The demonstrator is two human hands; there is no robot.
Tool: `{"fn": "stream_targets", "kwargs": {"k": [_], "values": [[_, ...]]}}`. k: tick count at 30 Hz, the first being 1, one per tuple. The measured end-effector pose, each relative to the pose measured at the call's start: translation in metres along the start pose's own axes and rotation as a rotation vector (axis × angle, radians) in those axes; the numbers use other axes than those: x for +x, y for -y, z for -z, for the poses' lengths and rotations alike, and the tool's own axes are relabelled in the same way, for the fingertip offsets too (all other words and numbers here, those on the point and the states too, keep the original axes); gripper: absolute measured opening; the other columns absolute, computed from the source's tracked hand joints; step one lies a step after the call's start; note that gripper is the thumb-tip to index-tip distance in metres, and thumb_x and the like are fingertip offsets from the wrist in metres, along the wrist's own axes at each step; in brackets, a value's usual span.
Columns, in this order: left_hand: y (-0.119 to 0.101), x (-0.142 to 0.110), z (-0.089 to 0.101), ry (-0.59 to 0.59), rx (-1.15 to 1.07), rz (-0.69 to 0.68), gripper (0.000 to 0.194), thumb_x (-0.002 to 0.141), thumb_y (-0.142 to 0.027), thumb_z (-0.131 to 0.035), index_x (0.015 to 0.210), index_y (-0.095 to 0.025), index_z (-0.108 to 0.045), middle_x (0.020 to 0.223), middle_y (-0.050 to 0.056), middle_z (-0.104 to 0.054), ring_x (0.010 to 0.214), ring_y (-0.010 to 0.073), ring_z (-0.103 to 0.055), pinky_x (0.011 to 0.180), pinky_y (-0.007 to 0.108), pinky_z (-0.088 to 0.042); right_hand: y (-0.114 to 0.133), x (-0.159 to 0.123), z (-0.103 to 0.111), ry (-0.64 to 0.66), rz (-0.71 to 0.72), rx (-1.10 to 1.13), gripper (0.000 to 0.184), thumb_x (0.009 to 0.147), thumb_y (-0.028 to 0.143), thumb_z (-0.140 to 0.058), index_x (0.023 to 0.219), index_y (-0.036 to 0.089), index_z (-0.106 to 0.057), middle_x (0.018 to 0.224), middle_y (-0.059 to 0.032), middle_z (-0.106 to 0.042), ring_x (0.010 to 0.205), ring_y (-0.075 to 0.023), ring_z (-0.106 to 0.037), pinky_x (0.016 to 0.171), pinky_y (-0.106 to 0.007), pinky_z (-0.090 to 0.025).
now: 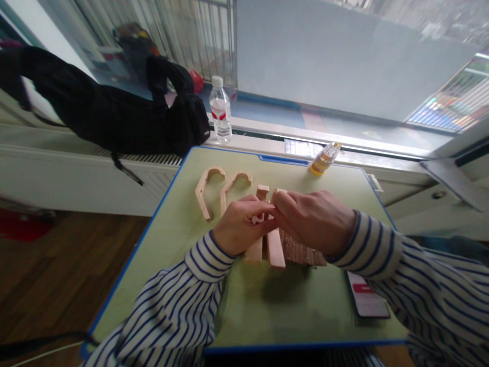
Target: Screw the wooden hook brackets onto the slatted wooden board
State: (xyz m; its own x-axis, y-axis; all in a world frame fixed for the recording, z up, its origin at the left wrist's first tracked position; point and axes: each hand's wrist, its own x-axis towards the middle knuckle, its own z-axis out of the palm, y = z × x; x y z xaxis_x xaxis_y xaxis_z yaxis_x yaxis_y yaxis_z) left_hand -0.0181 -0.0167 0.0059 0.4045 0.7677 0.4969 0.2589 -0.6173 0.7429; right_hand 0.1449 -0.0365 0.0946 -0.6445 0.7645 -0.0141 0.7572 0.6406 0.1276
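Observation:
My left hand (242, 221) and my right hand (311, 216) meet above the middle of the desk, fingertips touching. The left thumb and fingers are pinched together, and the right fingers are curled closed. What they hold between them is too small and hidden to make out. Just beneath lie two straight light wooden pieces (275, 250), side by side, partly covered by my hands. Brown wooden strips with small metal bits (301, 253) lie under my right hand. Two hook-shaped wooden pieces (205, 196) rest to the left of my hands, the nearer one partly hidden.
The pale green desk (168, 260) has a blue edge. A small bottle of yellow liquid (324, 159) stands at its back right. A phone-like flat object (367, 298) lies under my right forearm. On the sill are a water bottle (220, 112) and a black bag (126, 120).

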Motion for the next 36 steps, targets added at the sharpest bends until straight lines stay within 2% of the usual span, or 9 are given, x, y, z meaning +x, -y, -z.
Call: {"fn": "stream_targets", "kwargs": {"k": [6,13,15,19,21,26,30,36], "values": [[0.006,-0.003,-0.006,-0.032,-0.032,-0.005,0.016,0.075,-0.029,-0.069,0.083,-0.016,-0.068,0.068,0.001,-0.059,0.063,0.0111,-0.053,0.059,0.022,-0.044,-0.001,-0.003,-0.002,-0.003,0.028,0.007,0.024,0.093,0.033,-0.031,0.091,0.016,-0.048,0.074,-0.0014,-0.056,0.05,-0.0088,-0.037,0.044,-0.025,-0.016],[-0.005,-0.006,-0.021,-0.19,0.006,-0.012,0.011,0.07,-0.016,-0.069,0.081,-0.017,-0.065,0.067,-0.001,-0.061,0.062,0.0108,-0.052,0.061,0.023,-0.045,-0.01,-0.002,0.002,0.016,0.064,0.041,0.019,0.092,0.029,-0.036,0.093,0.016,-0.05,0.074,-0.001,-0.057,0.05,-0.0082,-0.034,0.045,-0.025,-0.017],[-0.008,-0.006,-0.02,-0.153,0.014,-0.002,0.011,0.071,-0.017,-0.068,0.081,-0.017,-0.064,0.066,-0.002,-0.06,0.061,0.0109,-0.051,0.059,0.023,-0.044,-0.011,-0.003,0.003,0.024,0.085,0.042,0.019,0.092,0.027,-0.035,0.095,0.016,-0.051,0.075,-0.0017,-0.058,0.051,-0.0081,-0.034,0.046,-0.025,-0.016],[-0.004,-0.005,-0.009,0.078,-0.071,-0.012,0.021,0.074,-0.029,-0.068,0.09,-0.016,-0.066,0.074,0.001,-0.063,0.066,0.0124,-0.055,0.063,0.024,-0.046,-0.011,-0.006,0.002,0.017,0.11,0.039,0.023,0.092,0.029,-0.034,0.096,0.015,-0.051,0.072,-0.0014,-0.056,0.05,-0.0081,-0.032,0.046,-0.025,-0.015],[0.001,-0.005,-0.003,0.133,-0.085,0.007,0.022,0.078,-0.03,-0.064,0.094,-0.015,-0.066,0.082,0.005,-0.066,0.075,0.0145,-0.057,0.069,0.026,-0.047,-0.01,-0.008,0.001,-0.002,0.111,0.045,0.024,0.092,0.03,-0.033,0.092,0.015,-0.051,0.07,-0.0011,-0.055,0.05,-0.0083,-0.032,0.046,-0.025,-0.015],[0.005,-0.006,-0.004,0.121,-0.009,-0.007,0.016,0.077,-0.026,-0.06,0.085,-0.013,-0.066,0.069,0.002,-0.061,0.055,0.0101,-0.048,0.054,0.023,-0.042,-0.009,-0.011,-0.003,-0.035,0.056,0.076,0.025,0.092,0.03,-0.031,0.084,0.016,-0.051,0.066,0.0004,-0.052,0.049,-0.0084,-0.032,0.046,-0.025,-0.017],[0.004,-0.005,-0.009,0.087,0.053,-0.053,0.01,0.074,-0.024,-0.059,0.073,-0.015,-0.064,0.065,0.002,-0.059,0.062,0.0129,-0.051,0.062,0.025,-0.044,-0.006,-0.012,-0.007,-0.054,0.026,0.079,0.025,0.092,0.03,-0.03,0.084,0.016,-0.05,0.065,0.0005,-0.052,0.048,-0.0083,-0.031,0.046,-0.025,-0.017],[0.004,-0.007,-0.009,0.089,0.049,-0.021,0.015,0.074,-0.026,-0.06,0.063,-0.016,-0.06,0.062,0.002,-0.059,0.064,0.0138,-0.053,0.066,0.027,-0.045,0.0,-0.014,-0.011,-0.038,-0.056,0.073,0.024,0.092,0.028,-0.03,0.087,0.015,-0.049,0.069,-0.0015,-0.056,0.051,-0.0099,-0.042,0.047,-0.026,-0.018]]}}
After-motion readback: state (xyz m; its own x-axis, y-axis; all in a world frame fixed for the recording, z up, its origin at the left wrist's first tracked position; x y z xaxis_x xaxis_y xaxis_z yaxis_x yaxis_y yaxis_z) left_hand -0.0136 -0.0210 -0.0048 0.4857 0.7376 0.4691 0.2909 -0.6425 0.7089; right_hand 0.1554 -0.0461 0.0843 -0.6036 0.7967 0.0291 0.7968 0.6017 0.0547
